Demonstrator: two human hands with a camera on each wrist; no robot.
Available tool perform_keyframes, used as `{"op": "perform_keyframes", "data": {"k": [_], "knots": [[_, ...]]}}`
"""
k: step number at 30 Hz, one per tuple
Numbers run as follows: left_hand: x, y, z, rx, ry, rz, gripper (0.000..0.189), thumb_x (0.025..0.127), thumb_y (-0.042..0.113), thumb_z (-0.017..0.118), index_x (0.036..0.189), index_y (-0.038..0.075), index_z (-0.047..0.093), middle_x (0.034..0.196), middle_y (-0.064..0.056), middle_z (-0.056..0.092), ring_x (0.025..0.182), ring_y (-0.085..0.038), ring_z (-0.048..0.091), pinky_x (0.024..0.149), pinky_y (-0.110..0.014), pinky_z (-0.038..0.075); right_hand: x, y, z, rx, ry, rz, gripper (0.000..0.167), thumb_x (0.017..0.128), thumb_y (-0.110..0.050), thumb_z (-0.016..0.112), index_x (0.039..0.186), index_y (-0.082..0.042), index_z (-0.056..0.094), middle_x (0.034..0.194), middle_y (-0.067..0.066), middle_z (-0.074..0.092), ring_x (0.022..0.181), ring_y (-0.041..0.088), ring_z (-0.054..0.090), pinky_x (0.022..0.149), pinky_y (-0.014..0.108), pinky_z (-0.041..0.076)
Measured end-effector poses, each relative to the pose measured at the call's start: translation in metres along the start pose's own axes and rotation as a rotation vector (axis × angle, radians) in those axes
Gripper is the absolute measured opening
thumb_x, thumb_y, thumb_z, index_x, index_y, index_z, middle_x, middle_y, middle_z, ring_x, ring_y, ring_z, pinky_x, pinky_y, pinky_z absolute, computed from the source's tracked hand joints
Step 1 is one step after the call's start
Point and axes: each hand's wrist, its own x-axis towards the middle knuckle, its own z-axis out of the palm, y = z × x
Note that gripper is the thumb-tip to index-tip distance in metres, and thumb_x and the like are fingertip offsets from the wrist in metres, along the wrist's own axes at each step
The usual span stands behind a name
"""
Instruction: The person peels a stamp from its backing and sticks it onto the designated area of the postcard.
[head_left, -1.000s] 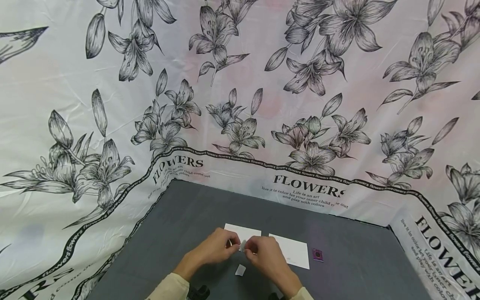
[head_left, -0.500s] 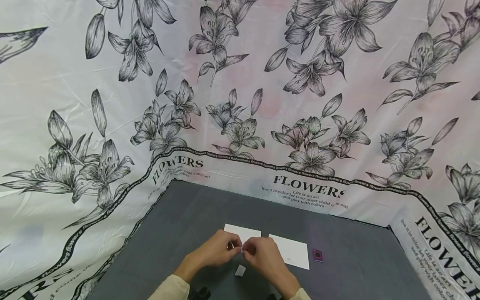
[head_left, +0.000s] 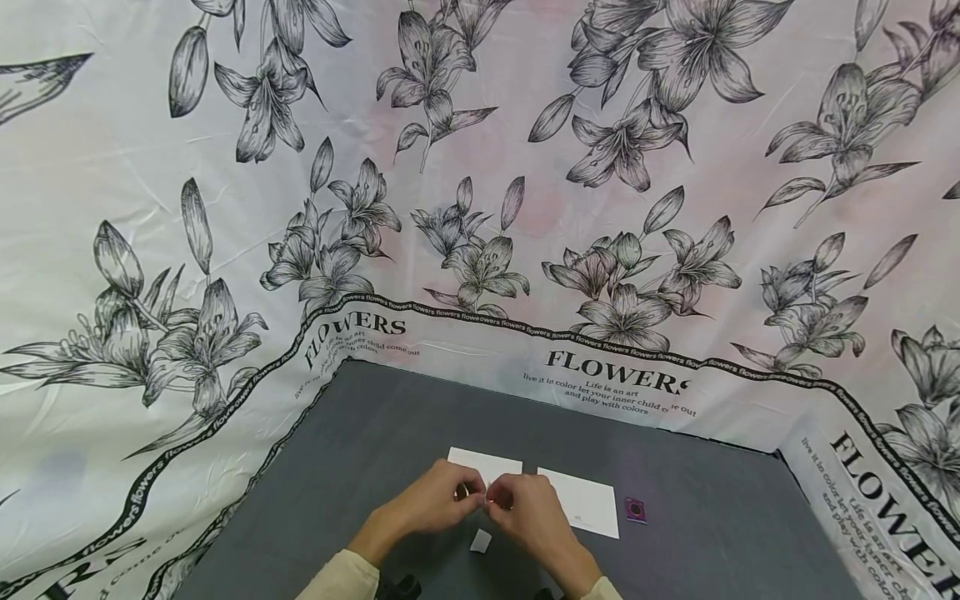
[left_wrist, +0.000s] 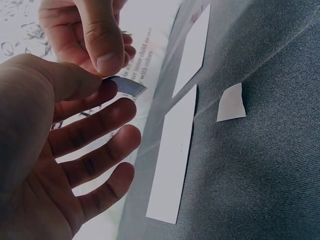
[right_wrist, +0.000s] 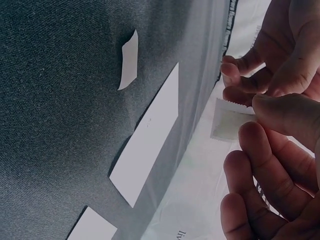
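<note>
Over the table my left hand (head_left: 446, 497) and right hand (head_left: 528, 508) meet fingertip to fingertip. Between them is a small, pale, see-through packet (right_wrist: 229, 121) with a serrated edge. Thumb and forefinger of each hand pinch it at its edge. In the left wrist view one end of the packet (left_wrist: 129, 86) sticks out past the fingertips, while the left hand's other fingers are spread. From the head view the fingers hide most of it. Just below the hands, a small white paper scrap (head_left: 481, 541) lies on the table.
Two white cards lie side by side on the dark grey table (head_left: 390, 417): a left card (head_left: 487, 461), partly behind the hands, and a right card (head_left: 581, 504). A purple square packet (head_left: 635, 510) lies further right. Printed flower cloth (head_left: 480, 342) surrounds the table.
The fingertips have come closer together; the pale packet, visible between them a second ago in the head view, is now mostly covered. Cards, scrap and purple packet have stayed put.
</note>
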Motion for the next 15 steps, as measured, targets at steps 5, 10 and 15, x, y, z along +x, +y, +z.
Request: {"op": "perform_keyframes", "data": {"k": [5,10,15], "knots": [[-0.0005,-0.0002,-0.0004,-0.019,-0.010,-0.017,0.013,0.107,0.016,0.070,0.099,0.020,0.079,0.094,0.001,0.078,0.078,0.003,0.064,0.071,-0.020,0.053,-0.0005,-0.0003,0.0003,0.001,0.017,-0.006,0.011,0.086,-0.011,0.089,0.084,-0.016,0.080,0.072,-0.011,0.074,0.066,-0.004,0.060,0.063,0.023,0.052],[0.0000,0.0007,-0.0006,-0.025,-0.006,-0.030,0.016,0.109,0.018,0.066,0.102,0.022,0.079,0.098,0.003,0.079,0.084,0.002,0.066,0.077,-0.023,0.055,-0.0007,-0.0003,0.0006,-0.005,0.037,-0.013,0.012,0.086,-0.010,0.088,0.084,-0.017,0.079,0.073,-0.010,0.075,0.067,-0.002,0.062,0.063,0.023,0.053],[0.0009,0.0022,0.0002,-0.006,0.009,-0.019,0.014,0.110,0.018,0.065,0.106,0.021,0.079,0.100,0.002,0.080,0.085,0.003,0.066,0.079,-0.023,0.055,-0.0005,0.0006,0.0014,-0.016,0.076,-0.024,0.013,0.086,-0.006,0.085,0.083,-0.017,0.078,0.074,-0.009,0.076,0.070,0.006,0.070,0.065,0.024,0.055]]}}
